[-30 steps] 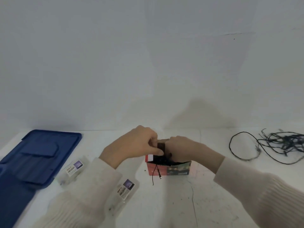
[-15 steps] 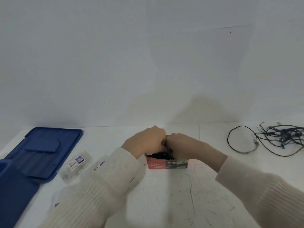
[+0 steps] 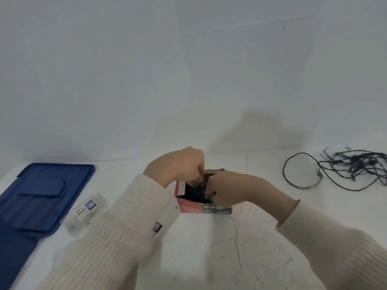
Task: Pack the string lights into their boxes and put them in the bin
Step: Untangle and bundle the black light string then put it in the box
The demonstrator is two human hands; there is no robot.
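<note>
red box; left hand, right hand grip lights.

Packets left of box, cables right

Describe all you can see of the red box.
The red box looks like printed cardboard, with a dark picture panel and blurred lettering. It stands on the white table, top open, one flap raised at its left, dark string lights inside. The left hand pinches them; the right hand grips its right end.
</note>
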